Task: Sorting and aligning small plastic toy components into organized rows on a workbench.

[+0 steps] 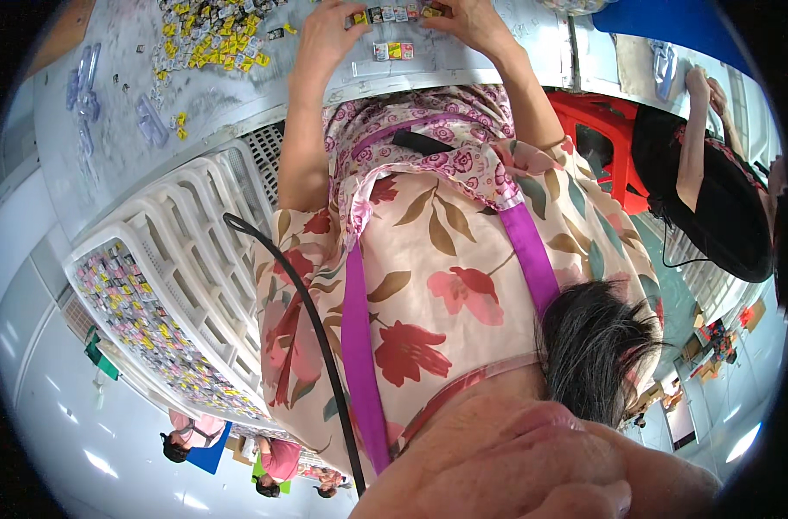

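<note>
Both my arms reach to the top of the view over a grey table [238,95]. A short row of small flat packets [394,14] lies between my hands. My left hand [325,35] pinches the packet at the row's left end. At the right end, my right hand [467,22] has its fingers closed on a yellow packet. Three more small packets [392,50] lie just below the row, apart from both hands. My flowered blouse and a purple strap fill the middle of the view.
A heap of yellow and black packets [208,39] lies left of my left hand, with clear plastic bags [152,121] further left. A white slatted crate [186,251] holds many packets. A person in black [714,199] works at right beside a red stool [610,138].
</note>
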A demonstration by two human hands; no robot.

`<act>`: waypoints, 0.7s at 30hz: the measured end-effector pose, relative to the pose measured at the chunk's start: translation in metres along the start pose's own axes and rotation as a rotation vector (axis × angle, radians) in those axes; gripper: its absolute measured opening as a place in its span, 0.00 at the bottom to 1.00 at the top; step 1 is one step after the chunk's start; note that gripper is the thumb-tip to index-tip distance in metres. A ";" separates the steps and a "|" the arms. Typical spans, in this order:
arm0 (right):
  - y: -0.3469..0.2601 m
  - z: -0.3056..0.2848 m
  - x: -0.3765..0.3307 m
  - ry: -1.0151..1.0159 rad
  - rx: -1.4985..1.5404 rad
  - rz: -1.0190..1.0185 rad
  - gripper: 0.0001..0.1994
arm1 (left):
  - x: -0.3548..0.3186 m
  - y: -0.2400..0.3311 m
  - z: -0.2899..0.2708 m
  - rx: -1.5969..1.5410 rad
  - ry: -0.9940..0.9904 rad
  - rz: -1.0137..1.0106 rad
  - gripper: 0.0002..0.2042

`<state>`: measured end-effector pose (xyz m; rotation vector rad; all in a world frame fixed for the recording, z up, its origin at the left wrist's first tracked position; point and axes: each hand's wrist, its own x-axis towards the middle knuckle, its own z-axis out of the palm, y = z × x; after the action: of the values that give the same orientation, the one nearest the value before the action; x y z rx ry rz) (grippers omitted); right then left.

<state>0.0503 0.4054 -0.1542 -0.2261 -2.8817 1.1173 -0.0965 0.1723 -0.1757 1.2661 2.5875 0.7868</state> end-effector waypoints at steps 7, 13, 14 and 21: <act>0.005 0.007 0.003 0.066 -0.037 -0.107 0.13 | 0.000 0.003 -0.001 -0.065 0.009 -0.009 0.19; -0.004 0.006 -0.007 0.135 -0.037 -0.081 0.14 | -0.001 0.032 -0.014 -0.077 -0.086 -0.144 0.16; -0.007 0.005 -0.008 0.108 -0.057 -0.061 0.15 | -0.002 0.032 -0.014 -0.076 -0.086 -0.147 0.16; 0.002 0.002 -0.008 0.084 0.012 -0.126 0.13 | -0.006 0.011 0.002 -0.072 0.044 -0.033 0.19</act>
<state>0.0579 0.4045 -0.1570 -0.0870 -2.7723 1.0760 -0.0845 0.1742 -0.1726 1.1968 2.5819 0.9023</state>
